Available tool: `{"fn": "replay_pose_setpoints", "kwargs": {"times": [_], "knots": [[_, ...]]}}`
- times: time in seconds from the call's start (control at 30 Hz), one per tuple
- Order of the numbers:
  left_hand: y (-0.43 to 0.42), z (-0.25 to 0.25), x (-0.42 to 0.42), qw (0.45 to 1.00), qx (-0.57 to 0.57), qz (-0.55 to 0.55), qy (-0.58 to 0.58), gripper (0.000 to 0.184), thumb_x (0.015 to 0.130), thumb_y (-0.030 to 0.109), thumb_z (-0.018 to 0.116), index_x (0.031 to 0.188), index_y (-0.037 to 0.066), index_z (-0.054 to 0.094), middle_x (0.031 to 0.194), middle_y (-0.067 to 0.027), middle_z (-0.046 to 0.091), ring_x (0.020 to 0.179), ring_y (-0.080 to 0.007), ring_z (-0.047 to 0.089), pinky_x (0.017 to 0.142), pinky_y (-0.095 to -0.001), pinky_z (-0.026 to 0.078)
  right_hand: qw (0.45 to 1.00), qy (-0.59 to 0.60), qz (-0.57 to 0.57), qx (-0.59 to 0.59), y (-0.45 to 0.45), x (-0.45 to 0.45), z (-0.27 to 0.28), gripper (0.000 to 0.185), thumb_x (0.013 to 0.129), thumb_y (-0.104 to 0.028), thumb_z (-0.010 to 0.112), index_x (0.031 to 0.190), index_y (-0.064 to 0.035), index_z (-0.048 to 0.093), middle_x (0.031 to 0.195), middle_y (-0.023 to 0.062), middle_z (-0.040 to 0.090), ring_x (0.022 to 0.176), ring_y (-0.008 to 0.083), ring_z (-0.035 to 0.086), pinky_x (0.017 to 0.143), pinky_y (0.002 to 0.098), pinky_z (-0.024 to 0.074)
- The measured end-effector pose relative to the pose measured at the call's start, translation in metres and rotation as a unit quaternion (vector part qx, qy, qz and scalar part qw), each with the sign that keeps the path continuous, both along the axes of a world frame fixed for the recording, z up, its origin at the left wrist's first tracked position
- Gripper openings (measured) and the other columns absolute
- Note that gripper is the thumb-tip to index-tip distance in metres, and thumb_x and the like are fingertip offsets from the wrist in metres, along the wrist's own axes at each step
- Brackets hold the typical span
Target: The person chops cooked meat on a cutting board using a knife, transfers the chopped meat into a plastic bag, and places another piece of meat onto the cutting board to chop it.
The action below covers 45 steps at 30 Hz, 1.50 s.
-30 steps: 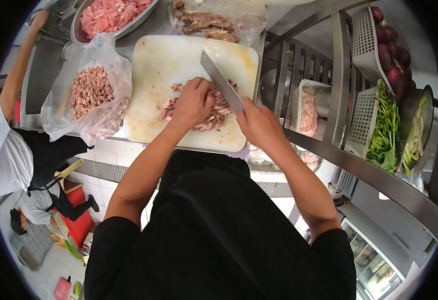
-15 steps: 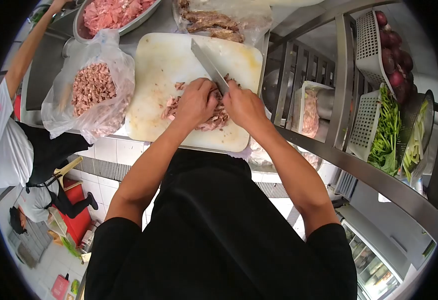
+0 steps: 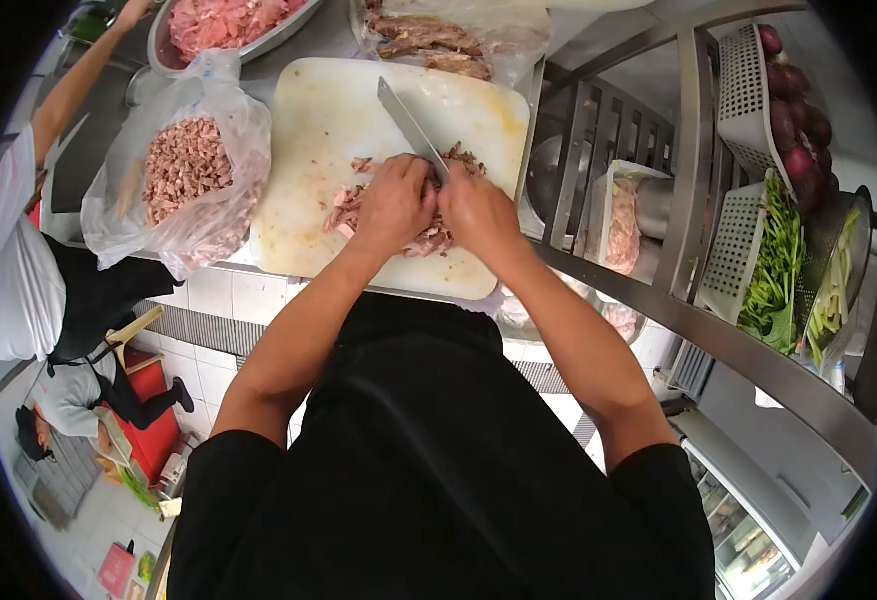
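My right hand (image 3: 480, 212) is wrapped round the handle of a kitchen knife (image 3: 408, 120), its blade slanting up and to the left over the white cutting board (image 3: 334, 100). Close beside it, my left hand (image 3: 396, 207) has its fingers curled down on a heap of chopped meat (image 3: 429, 240). Part of that meat is hidden under both hands. A few small bits lie around the heap, some beyond the knife. To the left of the board sits a clear plastic bag (image 3: 244, 150) with diced meat (image 3: 189, 170) in it.
Behind the board are a metal bowl (image 3: 162, 45) of pink meat and a bag of dark meat strips (image 3: 429, 40). A metal rack (image 3: 694, 150) at the right has baskets of red onions (image 3: 794, 120) and greens (image 3: 774, 270). A co-worker (image 3: 19, 270) stands at left.
The knife and my right hand have shifted slightly left, closer against my left hand. My left hand stays on the meat. The co-worker at left has moved a little.
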<state>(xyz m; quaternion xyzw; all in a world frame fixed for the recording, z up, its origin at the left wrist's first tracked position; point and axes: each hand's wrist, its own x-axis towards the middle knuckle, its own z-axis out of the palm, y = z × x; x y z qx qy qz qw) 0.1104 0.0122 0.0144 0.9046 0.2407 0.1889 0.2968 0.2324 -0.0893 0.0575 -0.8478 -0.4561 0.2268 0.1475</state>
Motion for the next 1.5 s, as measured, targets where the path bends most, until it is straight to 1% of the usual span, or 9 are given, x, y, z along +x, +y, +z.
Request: {"fn": "replay_pose_setpoints", "kwargs": {"times": [0.17,0.23,0.4,0.53,0.77,1.0,1.27,1.37,1.5], "knots": [[0.013,0.011,-0.012,0.991,0.027,0.036,-0.123,0.037,0.087,0.014,0.066,0.122,0.002,0.06,0.122,-0.0191,0.062,0.114,-0.0404,0.058,0.099,-0.0493,0.048,1.0,-0.003,-0.005,-0.004,-0.013,0.007,0.046,0.021,0.098,-0.021,0.055,0.105,-0.0006,0.058,0.079,0.0279,0.07,0.077,0.0489,0.07,0.072,0.0586,0.0551],[0.016,0.001,-0.02,0.995,-0.03,0.028,-0.093,0.033,0.087,0.014,0.065,0.118,0.002,0.061,0.123,-0.0187,0.061,0.115,-0.0401,0.057,0.1,-0.0502,0.047,1.0,0.024,0.004,-0.009,-0.053,0.003,0.07,0.021,0.099,-0.021,0.055,0.105,-0.001,0.057,0.077,0.0279,0.068,0.076,0.05,0.068,0.071,0.0595,0.0534],[0.011,-0.001,-0.011,0.999,0.032,-0.012,-0.01,0.022,0.085,0.012,0.065,0.104,0.001,0.061,0.108,-0.018,0.061,0.106,-0.0383,0.059,0.094,-0.0498,0.049,0.994,0.038,0.02,-0.098,-0.093,-0.015,0.095,0.021,0.099,-0.019,0.053,0.104,0.0009,0.055,0.072,0.0285,0.066,0.073,0.0501,0.067,0.071,0.0603,0.0522],[0.007,-0.002,-0.006,0.999,0.04,0.005,-0.002,0.019,0.085,0.011,0.065,0.099,0.001,0.06,0.103,-0.0175,0.06,0.101,-0.038,0.06,0.089,-0.0499,0.05,0.991,0.049,0.012,-0.12,-0.085,-0.022,0.07,0.027,0.099,-0.02,0.054,0.115,0.0014,0.056,0.077,0.0282,0.069,0.075,0.0513,0.067,0.072,0.0611,0.0516],[0.005,0.001,-0.009,0.999,-0.02,0.001,-0.035,0.019,0.084,0.009,0.065,0.1,0.0,0.06,0.104,-0.0173,0.06,0.1,-0.0381,0.06,0.089,-0.0505,0.05,0.999,-0.003,0.024,0.041,0.003,-0.003,0.0,0.027,0.099,-0.02,0.054,0.114,0.0024,0.058,0.078,0.0292,0.069,0.075,0.0504,0.068,0.072,0.06,0.0531],[0.006,0.001,-0.015,0.998,0.045,0.01,-0.039,0.025,0.085,0.006,0.064,0.109,0.0,0.058,0.106,-0.0174,0.06,0.101,-0.04,0.06,0.088,-0.0485,0.051,0.994,0.039,0.041,-0.096,-0.062,-0.009,0.095,0.025,0.097,-0.018,0.054,0.112,0.0021,0.057,0.079,0.0274,0.07,0.077,0.0479,0.07,0.074,0.059,0.0545],[0.005,-0.009,-0.012,0.999,0.011,0.017,-0.03,0.024,0.085,0.007,0.066,0.107,0.0,0.059,0.107,-0.0176,0.061,0.101,-0.0392,0.06,0.088,-0.0486,0.051,0.997,0.014,-0.002,-0.07,-0.018,-0.021,0.012,0.023,0.098,-0.018,0.055,0.111,0.0005,0.055,0.077,0.0281,0.069,0.076,0.0506,0.068,0.073,0.0605,0.0537],[0.003,-0.006,-0.014,0.998,0.0,0.007,-0.058,0.023,0.085,0.009,0.066,0.105,0.0,0.059,0.107,-0.0181,0.06,0.099,-0.039,0.06,0.088,-0.0487,0.051,0.998,-0.015,0.033,0.053,0.006,-0.007,0.006,0.021,0.098,-0.018,0.056,0.107,0.0012,0.055,0.078,0.0292,0.068,0.077,0.0507,0.068,0.073,0.0596,0.0539],[0.002,0.004,-0.02,0.996,0.014,0.033,-0.081,0.024,0.085,0.01,0.067,0.106,0.0,0.06,0.107,-0.0179,0.059,0.098,-0.0388,0.06,0.086,-0.0488,0.052,0.999,0.009,0.038,0.003,-0.018,-0.004,0.05,0.021,0.096,-0.017,0.058,0.101,0.0034,0.058,0.075,0.0285,0.069,0.074,0.0489,0.07,0.07,0.0581,0.056]]}}
